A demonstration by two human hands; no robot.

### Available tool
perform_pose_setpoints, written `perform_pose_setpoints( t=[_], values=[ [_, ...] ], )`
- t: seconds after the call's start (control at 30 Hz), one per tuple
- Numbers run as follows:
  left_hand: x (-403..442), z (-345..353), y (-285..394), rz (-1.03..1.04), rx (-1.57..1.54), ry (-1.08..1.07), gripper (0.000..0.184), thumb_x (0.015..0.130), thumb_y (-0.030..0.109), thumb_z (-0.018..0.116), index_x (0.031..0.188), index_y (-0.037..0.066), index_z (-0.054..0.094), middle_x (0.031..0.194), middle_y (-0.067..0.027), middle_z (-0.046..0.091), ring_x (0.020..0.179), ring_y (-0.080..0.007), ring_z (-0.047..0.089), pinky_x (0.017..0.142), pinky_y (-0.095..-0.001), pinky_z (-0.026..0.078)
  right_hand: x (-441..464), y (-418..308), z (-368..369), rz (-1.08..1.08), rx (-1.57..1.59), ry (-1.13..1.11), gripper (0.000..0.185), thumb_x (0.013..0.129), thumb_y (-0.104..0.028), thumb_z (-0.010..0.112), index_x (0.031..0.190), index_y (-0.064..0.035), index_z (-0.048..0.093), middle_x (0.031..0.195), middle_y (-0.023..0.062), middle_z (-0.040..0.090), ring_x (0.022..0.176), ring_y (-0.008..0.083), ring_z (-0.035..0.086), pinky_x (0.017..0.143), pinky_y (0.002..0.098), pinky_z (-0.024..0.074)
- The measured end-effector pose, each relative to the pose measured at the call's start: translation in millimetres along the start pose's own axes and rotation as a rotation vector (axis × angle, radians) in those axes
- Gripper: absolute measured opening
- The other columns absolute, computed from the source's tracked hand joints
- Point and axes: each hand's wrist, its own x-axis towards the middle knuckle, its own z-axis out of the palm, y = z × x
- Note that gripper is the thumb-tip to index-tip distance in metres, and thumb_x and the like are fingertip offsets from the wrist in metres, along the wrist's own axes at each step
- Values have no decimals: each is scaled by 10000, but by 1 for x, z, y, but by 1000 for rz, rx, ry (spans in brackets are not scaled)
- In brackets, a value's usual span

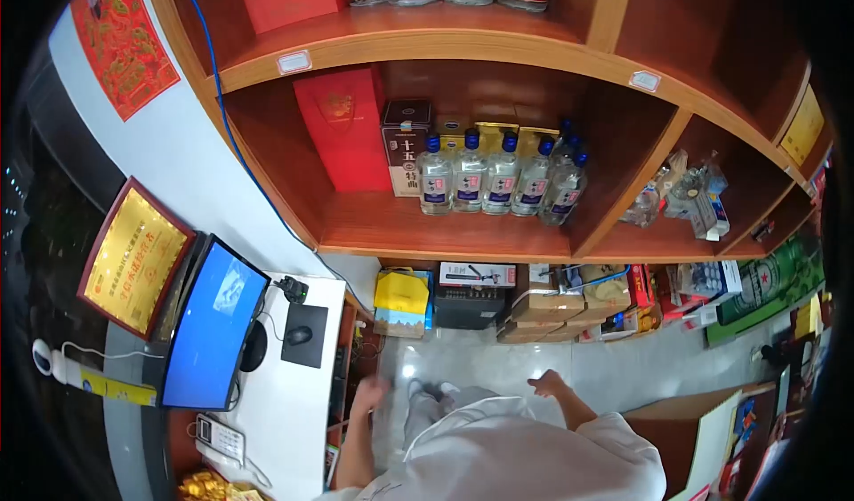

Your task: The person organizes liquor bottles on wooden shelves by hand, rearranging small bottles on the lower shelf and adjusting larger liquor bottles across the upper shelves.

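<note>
My left hand is low beside the white desk's edge, blurred, so its fingers cannot be made out. On the other side of my body, my right hand hangs over the grey floor with its fingers curled; whether anything is in it is hidden. Neither hand touches the shelves. Ahead, a wooden shelf holds a red gift bag, a dark and white box and several clear bottles with blue caps.
On the white desk at left are a monitor, a mouse and a telephone. Under the shelves stand a yellow bag and cardboard boxes. An open carton is at lower right.
</note>
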Motion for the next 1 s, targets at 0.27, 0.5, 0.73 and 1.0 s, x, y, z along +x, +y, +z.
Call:
perform_pose_setpoints(
  t=[0.27,0.5,0.73,1.0],
  values=[
    [115,-209,439,666,-88,177,339,933,207,740,1200,12,663,1014,-113,720,906,-187,695,782,-333,575,-29,136,118,573,368,-192,438,853,-469,764,891,-34,738,851,116,739,728,192,695,666,402,595],
    [160,-181,507,789,-2,227,526,853,255,786,1268,-17,614,1160,-198,684,1057,-364,665,889,-417,553,-127,90,192,408,524,25,384,877,-390,748,959,-15,723,917,130,744,754,217,707,659,413,601],
    [212,-139,566,796,86,524,745,832,322,806,1411,-24,490,1242,-264,629,1208,-413,592,1046,-466,465,-149,93,186,439,653,132,353,882,-348,740,912,3,721,859,135,738,689,236,705,626,414,606],
    [245,-134,585,667,-4,456,443,817,316,795,1143,41,675,1010,-215,712,980,-402,678,860,-477,532,-164,106,192,443,794,160,326,887,-300,732,859,24,719,792,140,731,616,257,703,587,416,611]
  ],
)
